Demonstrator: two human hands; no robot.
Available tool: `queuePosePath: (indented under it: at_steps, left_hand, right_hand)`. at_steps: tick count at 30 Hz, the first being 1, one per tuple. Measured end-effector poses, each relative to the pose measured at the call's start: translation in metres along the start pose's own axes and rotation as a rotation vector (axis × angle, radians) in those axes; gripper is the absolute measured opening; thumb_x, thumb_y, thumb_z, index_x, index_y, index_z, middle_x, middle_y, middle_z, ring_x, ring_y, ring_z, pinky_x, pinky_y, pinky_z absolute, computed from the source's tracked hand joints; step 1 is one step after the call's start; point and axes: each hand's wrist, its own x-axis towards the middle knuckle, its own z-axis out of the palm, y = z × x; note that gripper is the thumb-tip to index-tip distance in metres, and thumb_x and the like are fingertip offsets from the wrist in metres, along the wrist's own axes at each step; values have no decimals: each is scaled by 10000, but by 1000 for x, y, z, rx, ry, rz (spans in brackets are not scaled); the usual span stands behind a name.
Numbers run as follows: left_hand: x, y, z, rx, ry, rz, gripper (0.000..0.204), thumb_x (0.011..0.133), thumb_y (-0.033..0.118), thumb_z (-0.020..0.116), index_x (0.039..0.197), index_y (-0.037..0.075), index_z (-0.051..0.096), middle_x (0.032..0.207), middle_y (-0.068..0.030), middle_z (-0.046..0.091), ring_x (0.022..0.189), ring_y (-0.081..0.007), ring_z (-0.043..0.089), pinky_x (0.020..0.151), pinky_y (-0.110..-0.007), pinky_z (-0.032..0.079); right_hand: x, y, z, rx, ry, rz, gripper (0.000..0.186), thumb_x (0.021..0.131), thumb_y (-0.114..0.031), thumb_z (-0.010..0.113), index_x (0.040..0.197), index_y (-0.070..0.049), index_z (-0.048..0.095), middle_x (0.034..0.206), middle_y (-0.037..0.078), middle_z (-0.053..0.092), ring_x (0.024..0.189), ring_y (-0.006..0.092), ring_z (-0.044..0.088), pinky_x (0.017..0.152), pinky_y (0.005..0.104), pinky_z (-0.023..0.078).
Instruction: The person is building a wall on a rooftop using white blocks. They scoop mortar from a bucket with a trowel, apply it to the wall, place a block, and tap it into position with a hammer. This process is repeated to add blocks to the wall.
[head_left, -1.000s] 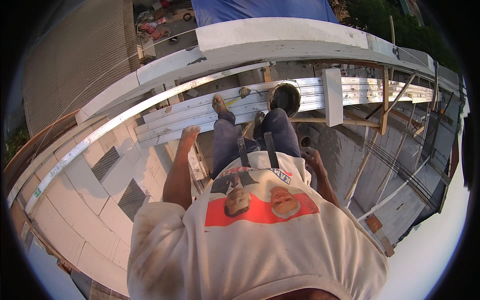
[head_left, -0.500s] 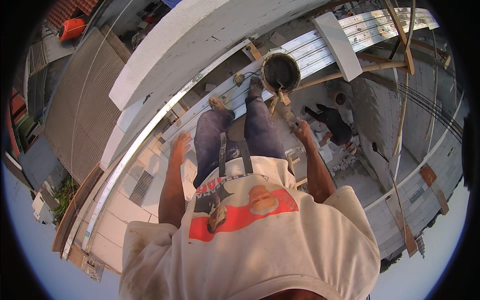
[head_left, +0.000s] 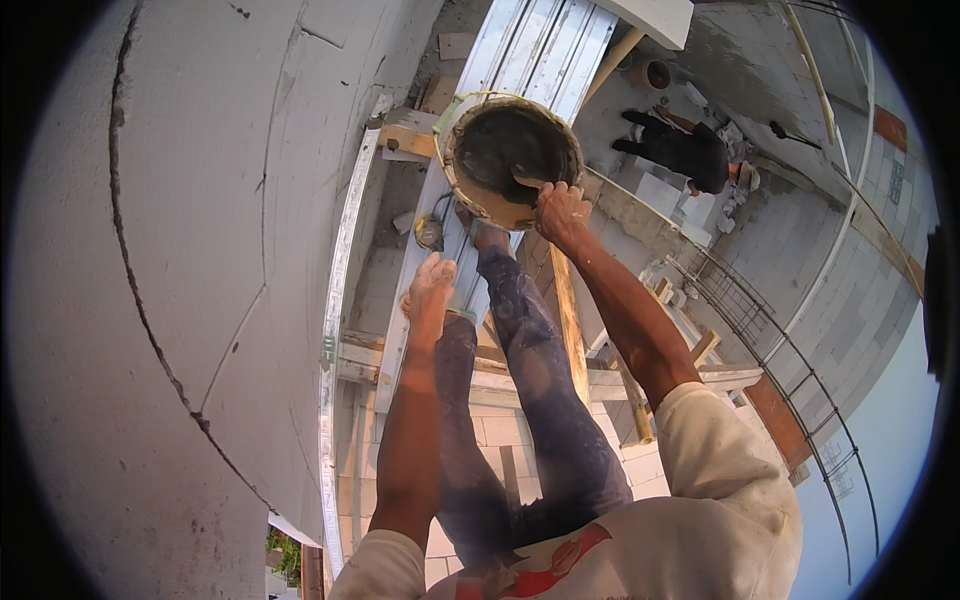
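Note:
A round bucket [head_left: 462,190] of wet grey mortar [head_left: 500,150] stands on the ribbed metal planks in front of me. My right hand [head_left: 563,212] is at its right rim, closed around a trowel [head_left: 528,182] whose tip reaches into the mortar. Most of the trowel's handle is hidden by my fingers. My left hand [head_left: 430,287] hovers left of my legs, below the bucket, with its fingers loosely bent and thumb apart; nothing shows in it. Just beyond it, a small round yellowish-grey object [head_left: 430,232] lies on the planks [head_left: 540,50] near my feet.
A tall grey wall [head_left: 200,250] with a long crack fills the left side. A long metal straightedge [head_left: 335,330] runs beside it. Lower at right, a person in black [head_left: 680,150] works among white blocks. A steel rebar cage [head_left: 760,320] stands at right, near wooden supports [head_left: 570,320].
My view has turned and come closer to the bucket. My right hand has gone up to the bucket's rim, putting the trowel into the mortar. My left hand has moved forward.

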Motion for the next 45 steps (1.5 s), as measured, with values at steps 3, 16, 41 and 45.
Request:
queuePosePath:
  at_steps: [3,16,41,45]
  left_hand:
    - [80,22,49,-92,65,66,828,980,369,764,1575,-32,350,1459,-181,527,1313,-286,541,1108,-492,436]
    - [18,89,105,288,322,321,223,683,65,711,731,29,496,731,-66,542,681,-212,514,689,-383,480]
    - [-429,242,29,-198,226,740,199,710,-42,645,722,77,487,671,1,504,591,-129,489,565,-322,452]
    - [-460,265,42,-374,176,610,187,693,-50,624,770,59,493,758,-30,520,657,-157,519,627,-352,478]
  right_hand:
    - [19,-8,21,48,-183,127,394,967,-206,671,1310,-58,547,1255,203,648,1134,446,706,877,513,611]
    - [-81,32,-66,-18,-199,-300,279,1006,-159,550,1215,25,568,1007,252,713,869,417,751,723,522,604]
    - [-500,-21,-295,907,-529,-579,622,915,-416,800,1338,18,660,1078,186,738,1023,214,644,931,394,511]
    - [-491,-16,-293,841,-204,-573,503,971,-418,739,1209,25,717,825,131,702,762,202,610,754,409,523]
